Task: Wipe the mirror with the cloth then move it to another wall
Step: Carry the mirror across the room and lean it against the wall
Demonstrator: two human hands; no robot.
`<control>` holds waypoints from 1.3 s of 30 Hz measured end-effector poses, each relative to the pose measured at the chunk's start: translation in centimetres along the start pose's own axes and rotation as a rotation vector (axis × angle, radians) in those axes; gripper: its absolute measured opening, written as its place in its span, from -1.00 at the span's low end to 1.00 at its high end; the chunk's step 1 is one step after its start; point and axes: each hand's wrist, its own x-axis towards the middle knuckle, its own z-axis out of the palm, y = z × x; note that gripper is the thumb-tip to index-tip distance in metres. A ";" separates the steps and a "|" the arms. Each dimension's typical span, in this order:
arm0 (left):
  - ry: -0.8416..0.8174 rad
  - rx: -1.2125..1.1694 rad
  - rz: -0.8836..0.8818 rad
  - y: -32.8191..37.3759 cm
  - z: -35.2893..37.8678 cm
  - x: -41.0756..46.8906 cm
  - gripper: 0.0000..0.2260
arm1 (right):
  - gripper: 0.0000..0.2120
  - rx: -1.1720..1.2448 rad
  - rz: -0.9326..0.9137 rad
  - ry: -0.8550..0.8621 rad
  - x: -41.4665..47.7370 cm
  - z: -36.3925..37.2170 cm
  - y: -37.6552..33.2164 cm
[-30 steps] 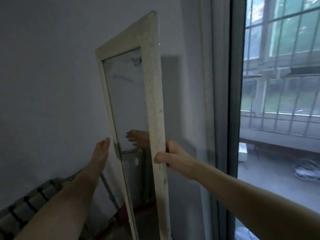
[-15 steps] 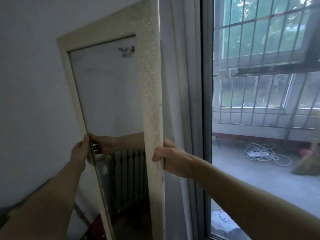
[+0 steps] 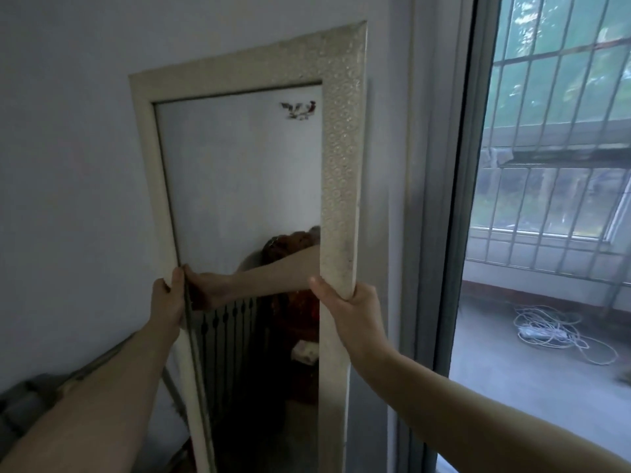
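A tall mirror point(image 3: 341, 138) in a cream, embossed frame stands upright in front of a pale wall, its glass facing me. My left hand point(image 3: 169, 303) grips the frame's left side at mid-height, thumb on the front. My right hand point(image 3: 351, 307) is wrapped around the frame's right side at about the same height. The glass reflects my left arm, a dark radiator and a small flower sticker near its top right corner. No cloth is in view.
A glass door or window with a grey frame point(image 3: 454, 233) stands just right of the mirror; beyond it lie a barred balcony and a coil of white cable point(image 3: 546, 331) on the floor. A grey radiator point(image 3: 30, 401) sits low at the left.
My left hand went from open beside the frame to gripping its left side. The mirror has turned from edge-on to facing me and sits closer to the wall by the window.
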 end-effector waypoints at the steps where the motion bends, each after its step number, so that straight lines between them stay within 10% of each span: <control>1: 0.015 -0.004 0.007 0.0 -0.5 0.2 -0.45 | -0.63 0.010 0.021 -0.012 0.0 0.5 -0.2; 21: -0.002 -0.054 0.017 -1.0 0.7 4.2 -0.62 | -0.76 -0.033 0.041 0.028 3.1 2.3 0.3; 39: -0.068 -0.195 -0.106 -2.8 3.9 6.9 -0.24 | -0.91 0.028 0.047 0.038 4.8 -0.1 0.7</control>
